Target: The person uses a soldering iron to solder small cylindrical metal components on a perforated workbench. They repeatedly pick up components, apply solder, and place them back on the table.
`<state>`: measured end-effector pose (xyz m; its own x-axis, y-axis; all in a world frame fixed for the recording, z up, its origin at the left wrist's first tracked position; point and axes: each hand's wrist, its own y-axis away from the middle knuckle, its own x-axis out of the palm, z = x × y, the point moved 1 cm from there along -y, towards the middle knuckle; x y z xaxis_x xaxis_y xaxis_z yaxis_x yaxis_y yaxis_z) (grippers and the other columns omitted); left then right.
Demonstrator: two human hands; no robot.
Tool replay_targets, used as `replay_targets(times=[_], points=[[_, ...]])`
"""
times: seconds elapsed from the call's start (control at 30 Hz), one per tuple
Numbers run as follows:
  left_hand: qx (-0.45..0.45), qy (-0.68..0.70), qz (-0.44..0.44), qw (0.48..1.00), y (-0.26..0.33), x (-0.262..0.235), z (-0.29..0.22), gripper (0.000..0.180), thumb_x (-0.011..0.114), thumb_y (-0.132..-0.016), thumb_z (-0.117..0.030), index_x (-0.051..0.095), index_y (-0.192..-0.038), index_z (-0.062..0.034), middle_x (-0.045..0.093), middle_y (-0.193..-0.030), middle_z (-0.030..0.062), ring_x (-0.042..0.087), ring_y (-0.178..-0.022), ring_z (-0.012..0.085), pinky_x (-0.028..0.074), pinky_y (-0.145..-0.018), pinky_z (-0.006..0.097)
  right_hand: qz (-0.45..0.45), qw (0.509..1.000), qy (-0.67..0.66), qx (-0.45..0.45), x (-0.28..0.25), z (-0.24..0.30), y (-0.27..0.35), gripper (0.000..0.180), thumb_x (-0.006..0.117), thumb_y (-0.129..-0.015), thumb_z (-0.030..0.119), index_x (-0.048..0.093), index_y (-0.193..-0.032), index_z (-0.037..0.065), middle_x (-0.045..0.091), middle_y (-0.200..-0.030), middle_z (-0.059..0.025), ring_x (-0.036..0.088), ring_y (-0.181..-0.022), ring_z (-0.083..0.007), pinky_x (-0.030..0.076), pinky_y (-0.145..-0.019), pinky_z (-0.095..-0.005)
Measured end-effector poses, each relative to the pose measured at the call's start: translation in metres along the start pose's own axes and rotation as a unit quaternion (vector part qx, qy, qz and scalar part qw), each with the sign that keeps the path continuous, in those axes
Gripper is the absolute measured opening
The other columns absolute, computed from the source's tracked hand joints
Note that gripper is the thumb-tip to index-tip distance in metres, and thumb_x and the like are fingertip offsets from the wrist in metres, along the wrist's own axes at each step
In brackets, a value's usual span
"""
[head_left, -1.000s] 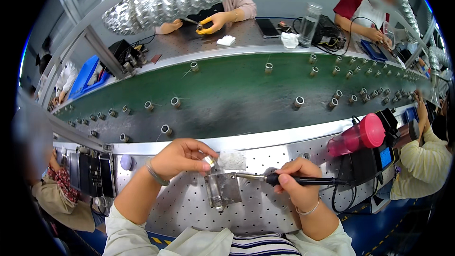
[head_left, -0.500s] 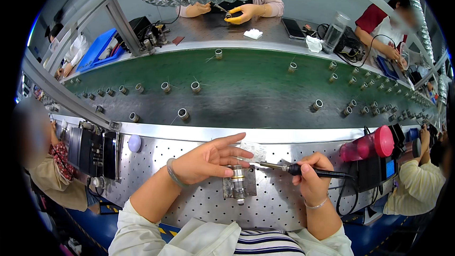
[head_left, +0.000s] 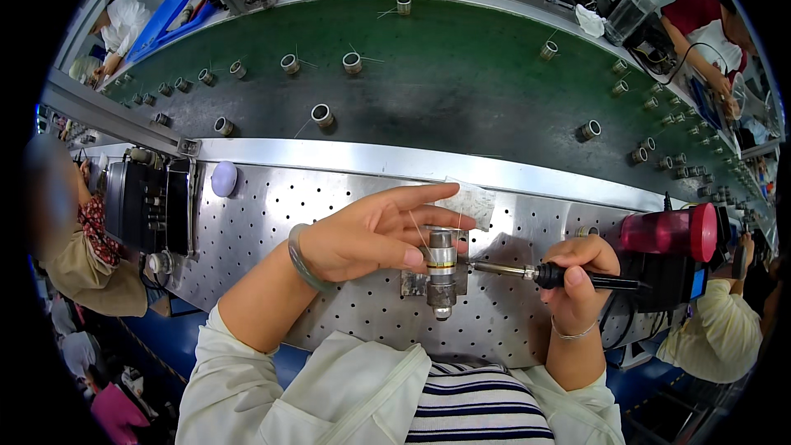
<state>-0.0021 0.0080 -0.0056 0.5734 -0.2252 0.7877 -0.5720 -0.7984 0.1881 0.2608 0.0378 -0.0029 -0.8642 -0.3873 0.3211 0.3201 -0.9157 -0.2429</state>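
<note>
Metal cylinder (head_left: 442,262) lay on a small fixture plate (head_left: 413,284) before the person, so its placing looked done. The right hand (head_left: 583,284) was closed around the handle of a soldering iron (head_left: 545,274), whose tip was just beside the cylinder; contact I could not tell. The left hand (head_left: 362,241) was half open, fingers apart near the cylinder, no hold visible. Work with the iron seemed unfinished, and other cylinders (head_left: 323,121) stood on the belt (head_left: 461,115).
</note>
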Motion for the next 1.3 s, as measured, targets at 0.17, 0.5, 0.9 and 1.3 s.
replay_targets(times=[0.17, 0.5, 0.9, 1.3], points=[[0.003, -0.098, -0.011, 0.995, 0.000, -0.007, 0.005, 0.074, 0.069, -0.076, -0.006, 0.032, -0.140, 0.0009, 0.051, -0.126, 0.0192, 0.053, -0.111, 0.0218, 0.045, -0.093, 0.032, 0.014, 1.000, -0.005, 0.003, 0.005, -0.002, 0.000, 0.016, 0.064, -0.082, 0.009, 0.054, -0.080, -0.004, 0.059, -0.065, -0.0123, 0.055, -0.046, -0.0127, 0.044, -0.043, -0.0211], [0.025, -0.078, -0.041, 0.996, -0.003, 0.008, 0.002, 0.058, 0.070, -0.073, 0.000, 0.049, -0.127, 0.0033, 0.060, -0.112, 0.0175, 0.059, -0.100, 0.0213, 0.046, -0.089, 0.031, 0.010, 1.000, 0.001, 0.012, 0.003, -0.003, 0.001, 0.019, 0.067, -0.081, 0.011, 0.054, -0.080, -0.004, 0.059, -0.066, -0.0126, 0.057, -0.048, -0.0126, 0.045, -0.044, -0.0205], [0.128, -0.169, -0.060, 0.975, -0.003, 0.008, 0.006, 0.020, 0.069, -0.069, 0.012, 0.067, -0.085, 0.0011, 0.060, -0.104, 0.0174, 0.060, -0.096, 0.0234, 0.050, -0.083, 0.031, 0.039, 0.999, -0.013, 0.011, 0.006, -0.003, 0.000, 0.021, 0.071, -0.077, 0.009, 0.057, -0.083, -0.004, 0.059, -0.063, -0.0114, 0.057, -0.049, -0.0138, 0.046, -0.047, -0.0211], [0.128, -0.224, -0.044, 0.965, 0.000, 0.007, 0.003, 0.016, 0.072, -0.067, 0.010, 0.068, -0.076, -0.0021, 0.058, -0.108, 0.0190, 0.057, -0.103, 0.0244, 0.046, -0.089, 0.032, 0.043, 0.999, 0.011, -0.009, 0.005, 0.000, 0.002, 0.020, 0.070, -0.077, 0.008, 0.057, -0.083, -0.006, 0.059, -0.064, -0.0123, 0.058, -0.048, -0.0156, 0.046, -0.045, -0.0232]])
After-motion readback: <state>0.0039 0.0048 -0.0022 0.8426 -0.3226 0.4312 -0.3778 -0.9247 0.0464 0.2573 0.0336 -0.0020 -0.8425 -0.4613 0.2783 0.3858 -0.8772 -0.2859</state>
